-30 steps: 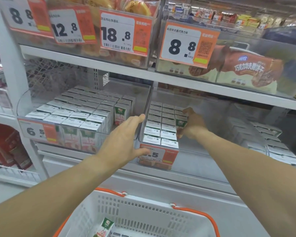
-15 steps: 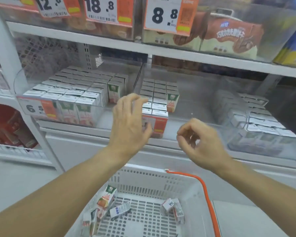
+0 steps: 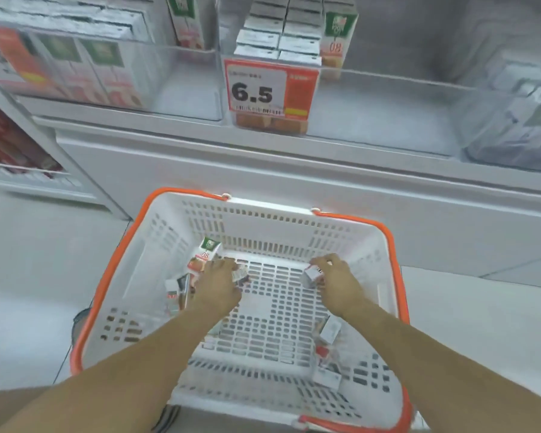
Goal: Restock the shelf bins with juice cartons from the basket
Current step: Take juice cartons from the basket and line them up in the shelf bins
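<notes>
Both hands have dropped from shelf height into the basket since half a second ago, and the view has tipped down with them. Fingers of the right hand curl round a small carton at about two o'clock on the basket floor, its white end face showing a dark mark. Fingers of the left hand reach down onto a carton lying flat at about ten o'clock; whether they have closed on it I cannot tell, as the hand covers them.

Just beyond the left fingers one carton leans against the back wall, white with a green panel on top, a red "08" and a picture of red fruit. Two or three more lie in a blurred heap to the left of that hand. At about five o'clock, under the right forearm, another small cluster rests near the side wall; its count is unclear.

Around all this is the white slotted basket with orange handles, one of them folded down along the nine o'clock rim.

At twelve o'clock above, a clear shelf bin holds rows of upright cartons behind a price tag reading 6.5. A second bin at eleven o'clock holds more cartons of the same green and red pattern.
</notes>
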The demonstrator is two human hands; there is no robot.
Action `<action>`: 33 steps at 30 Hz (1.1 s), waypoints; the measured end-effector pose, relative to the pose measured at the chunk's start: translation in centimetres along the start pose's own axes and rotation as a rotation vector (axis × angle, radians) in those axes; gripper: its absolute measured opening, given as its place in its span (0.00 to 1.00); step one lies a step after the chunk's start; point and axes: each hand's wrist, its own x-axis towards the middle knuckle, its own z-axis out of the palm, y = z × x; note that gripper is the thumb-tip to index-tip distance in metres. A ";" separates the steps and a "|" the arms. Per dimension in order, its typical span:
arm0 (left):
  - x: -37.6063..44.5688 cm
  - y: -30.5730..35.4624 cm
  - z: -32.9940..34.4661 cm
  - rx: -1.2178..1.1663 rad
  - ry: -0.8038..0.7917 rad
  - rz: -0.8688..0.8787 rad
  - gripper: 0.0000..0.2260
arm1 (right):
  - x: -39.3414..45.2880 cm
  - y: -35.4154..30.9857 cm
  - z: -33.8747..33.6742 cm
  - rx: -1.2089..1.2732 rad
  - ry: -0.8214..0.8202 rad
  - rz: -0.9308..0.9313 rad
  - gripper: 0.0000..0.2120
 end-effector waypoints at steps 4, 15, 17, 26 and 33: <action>2.1 -1.5 1.2 0.083 0.057 -0.036 0.25 | 1.8 0.9 0.5 -0.268 0.025 -0.107 0.38; 4.3 -0.6 2.3 0.095 -0.010 -0.133 0.12 | 5.0 -0.2 -1.1 -0.208 -0.124 -0.128 0.22; 3.7 0.8 0.6 -0.329 -0.016 -0.224 0.09 | 4.2 -1.0 -3.3 -0.115 -0.180 -0.134 0.19; 0.7 6.6 -8.0 -1.542 -0.578 -0.267 0.10 | -3.2 -4.9 -18.9 -0.246 -0.236 -0.130 0.28; -3.0 11.2 -12.1 -1.328 -0.733 -0.003 0.24 | -11.4 -5.4 -24.2 0.096 0.099 -0.207 0.16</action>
